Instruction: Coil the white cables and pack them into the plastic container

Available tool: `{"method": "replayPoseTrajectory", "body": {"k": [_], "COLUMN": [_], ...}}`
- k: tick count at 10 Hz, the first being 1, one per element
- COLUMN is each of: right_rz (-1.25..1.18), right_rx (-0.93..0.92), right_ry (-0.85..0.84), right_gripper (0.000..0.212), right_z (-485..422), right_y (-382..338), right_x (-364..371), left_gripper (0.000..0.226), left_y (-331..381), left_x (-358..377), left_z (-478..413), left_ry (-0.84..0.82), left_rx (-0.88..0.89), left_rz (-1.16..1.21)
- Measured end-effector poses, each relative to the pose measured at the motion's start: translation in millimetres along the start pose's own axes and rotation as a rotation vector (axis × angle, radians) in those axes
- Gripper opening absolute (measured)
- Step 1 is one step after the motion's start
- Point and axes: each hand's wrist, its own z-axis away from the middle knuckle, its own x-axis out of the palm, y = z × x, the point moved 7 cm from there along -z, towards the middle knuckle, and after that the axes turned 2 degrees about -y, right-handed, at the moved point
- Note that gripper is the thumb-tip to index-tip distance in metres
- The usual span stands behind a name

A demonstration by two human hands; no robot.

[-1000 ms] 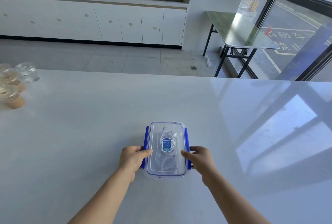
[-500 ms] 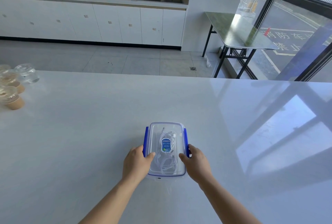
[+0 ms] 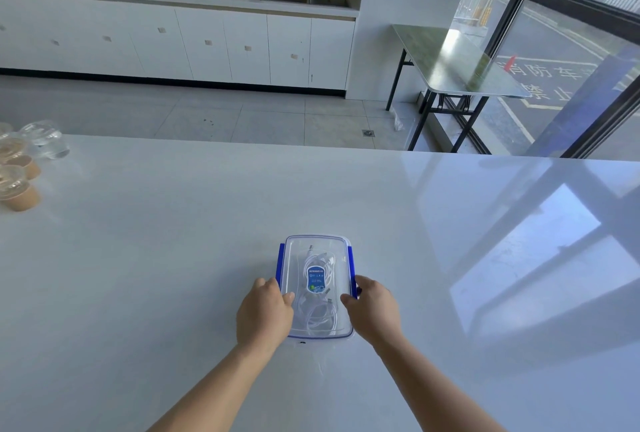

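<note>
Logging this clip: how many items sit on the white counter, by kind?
plastic container, lid on: 1
brown cups with clear domed lids: 2
clear cup: 1
Total: 4, not counting the white cables inside the container (number unclear) or a partial item cut off at the left edge.

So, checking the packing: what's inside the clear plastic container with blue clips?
Coiled white cables show through the lid of the clear rectangular plastic container. An oval blue label covers their middle; the left hand and right hand gripping the sides hide the near edges.
</note>
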Motion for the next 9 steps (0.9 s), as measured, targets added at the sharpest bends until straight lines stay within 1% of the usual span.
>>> {"method": "replayPoseTrajectory", "body": {"k": [2, 4, 6, 7, 8, 9], "right_rz": [-0.079, -0.019, 0.037, 0.079, 0.157, 0.274], "right_rx": [-0.021, -0.033, -0.055, -0.074, -0.126, -0.223], "right_ry": [-0.007, -0.021, -0.007, 0.0, 0.029, 0.049], "right_gripper": [0.016, 0.022, 0.032, 0.033, 0.039, 0.049], "right_z": [4.6, 5.3, 5.2, 6.6, 7.5, 11.8], "right_y": [0.2, -1.1, -6.1, -11.1, -18.4, -36.4], "right_x": [-2.5, -4.9, -6.7, -9.8, -14.6, -26.5], "left_gripper": [0.026, 0.024, 0.015, 0.031, 0.04, 0.048], "left_y": [-2.7, -6.0, -7.9, 0.0, 7.9, 22.3], "left_x": [0.4, 0.0, -3.0, -6.1, -16.8, -28.5], "left_z": [-1.1, -3.4, -4.3, -0.8, 4.0, 7.1], "left_ry": [-0.018, -0.07, -0.086, -0.091, -0.028, 0.031], "left_rx": [0.005, -0.023, -0.031, 0.003, 0.066, 0.186], "left_rz": [0.061, 0.091, 0.114, 0.059, -0.078, -0.323]}}
